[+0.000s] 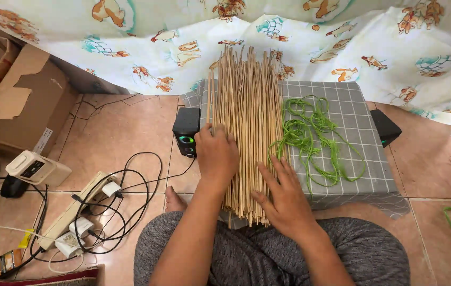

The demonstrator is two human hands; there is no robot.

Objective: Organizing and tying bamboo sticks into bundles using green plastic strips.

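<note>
Sticks (246,127) – a long pale bundle – lie across the left half of the grey checked cloth (360,132), near ends overhanging the front edge toward the lap. Left hand (216,154) flat on the bundle's left side, fingers released, gripping nothing. Right hand (285,197) open, splayed on the near right edge. Green string (313,135) just right of sticks, loose tangle. Black speaker (186,131) at the cloth's left edge – bare tile floor (125,127) beyond. Power strip (74,209) and cables far left. Patterned sheet (310,32) hangs behind.
</note>
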